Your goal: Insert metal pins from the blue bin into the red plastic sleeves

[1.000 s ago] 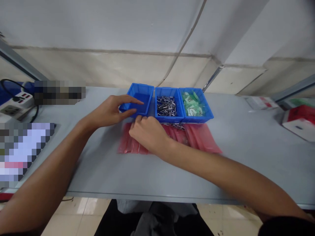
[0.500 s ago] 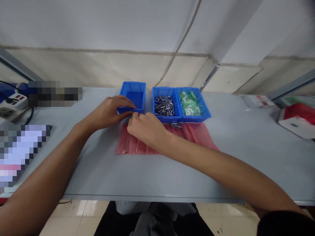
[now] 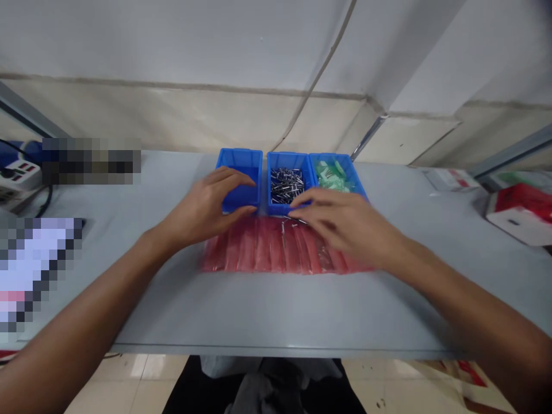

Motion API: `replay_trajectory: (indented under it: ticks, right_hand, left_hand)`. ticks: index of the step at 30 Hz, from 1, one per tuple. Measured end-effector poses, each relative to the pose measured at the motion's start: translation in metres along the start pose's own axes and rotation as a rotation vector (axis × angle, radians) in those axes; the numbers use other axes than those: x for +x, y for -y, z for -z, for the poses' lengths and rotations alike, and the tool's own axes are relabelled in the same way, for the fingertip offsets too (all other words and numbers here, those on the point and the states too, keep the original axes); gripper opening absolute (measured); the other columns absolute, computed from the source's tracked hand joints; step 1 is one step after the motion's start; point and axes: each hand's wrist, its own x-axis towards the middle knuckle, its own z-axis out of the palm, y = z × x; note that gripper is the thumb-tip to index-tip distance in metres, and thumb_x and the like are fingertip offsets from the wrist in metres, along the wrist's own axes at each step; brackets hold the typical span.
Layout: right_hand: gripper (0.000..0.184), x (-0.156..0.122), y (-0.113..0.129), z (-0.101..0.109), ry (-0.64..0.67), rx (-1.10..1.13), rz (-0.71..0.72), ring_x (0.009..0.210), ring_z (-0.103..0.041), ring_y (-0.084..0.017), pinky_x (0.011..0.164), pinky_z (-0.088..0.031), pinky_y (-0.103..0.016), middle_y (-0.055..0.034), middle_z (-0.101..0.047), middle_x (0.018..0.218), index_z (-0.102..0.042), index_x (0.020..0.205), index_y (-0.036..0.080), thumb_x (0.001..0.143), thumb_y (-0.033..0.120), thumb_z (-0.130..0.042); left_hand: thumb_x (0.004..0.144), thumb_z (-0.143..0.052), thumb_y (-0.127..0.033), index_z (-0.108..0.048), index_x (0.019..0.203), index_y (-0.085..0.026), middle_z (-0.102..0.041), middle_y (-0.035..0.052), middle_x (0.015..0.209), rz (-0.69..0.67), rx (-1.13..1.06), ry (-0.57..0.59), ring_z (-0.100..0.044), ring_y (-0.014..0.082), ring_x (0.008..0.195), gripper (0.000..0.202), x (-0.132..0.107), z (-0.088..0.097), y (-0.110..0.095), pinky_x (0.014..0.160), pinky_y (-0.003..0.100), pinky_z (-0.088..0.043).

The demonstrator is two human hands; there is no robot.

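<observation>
My left hand (image 3: 211, 201) is at the left blue bin (image 3: 241, 154), thumb and fingers spread in a wide curve with nothing visible between them. The bin's inside looks bare where it shows. My right hand (image 3: 345, 221) reaches over a row of pink plastic bags (image 3: 267, 250), its fingers stretched leftward just in front of the middle blue bin (image 3: 280, 210). A few loose metal pins (image 3: 295, 219) lie on the bags under those fingertips. Whether the fingers touch them is hard to see. Many similar metal pins (image 3: 288, 185) fill the middle bin.
The right blue bin (image 3: 359, 183), partly behind my right hand, contains green and white packets (image 3: 334, 175). A power strip (image 3: 21, 175) and a blurred-out screen (image 3: 38, 264) are at the left. At the right sits a white box (image 3: 517, 215) with red material.
The left bin has shifted right, close beside the middle bin. My right hand has left its front edge and moved right, over the loose pins. My left hand's fingers have spread off the rim.
</observation>
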Motion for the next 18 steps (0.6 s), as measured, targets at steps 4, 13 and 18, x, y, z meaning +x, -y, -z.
replay_trajectory:
  ticks: [4,13,18]
  right_hand:
    - [0.022,-0.017,-0.041,-0.003,-0.279,-0.021,-0.043,0.106,-0.068,-0.027,0.092,-0.056,-0.043,-0.0107,-0.07,0.118,-0.079,0.114,0.021,0.099,0.03,-0.065]
    - [0.019,-0.02,-0.048,-0.042,-0.373,0.169,0.041,0.094,-0.067,-0.019,0.08,-0.059,-0.037,-0.0091,-0.065,0.113,-0.078,0.109,0.022,0.102,0.028,-0.062]
    - [0.016,-0.02,-0.044,-0.044,-0.375,0.186,0.061,0.097,-0.066,-0.019,0.082,-0.058,-0.035,-0.0102,-0.064,0.114,-0.077,0.108,0.02,0.101,0.02,-0.062]
  left_hand:
    - [0.098,-0.067,-0.042,-0.055,0.147,-0.017,-0.059,0.0161,0.149,-0.095,0.078,-0.041,-0.058,0.0319,0.138,0.056,0.003,-0.02,-0.013,0.115,0.053,-0.051]
    - [0.1,-0.065,-0.024,-0.074,0.121,-0.017,-0.072,0.0123,0.132,-0.19,0.053,-0.181,-0.068,0.0258,0.128,0.024,0.005,-0.036,-0.01,0.11,0.045,-0.058]
    - [0.097,-0.069,-0.025,-0.076,0.113,-0.016,-0.075,0.0108,0.125,-0.228,0.076,-0.206,-0.071,0.0263,0.121,0.019,0.006,-0.034,-0.008,0.102,0.045,-0.062]
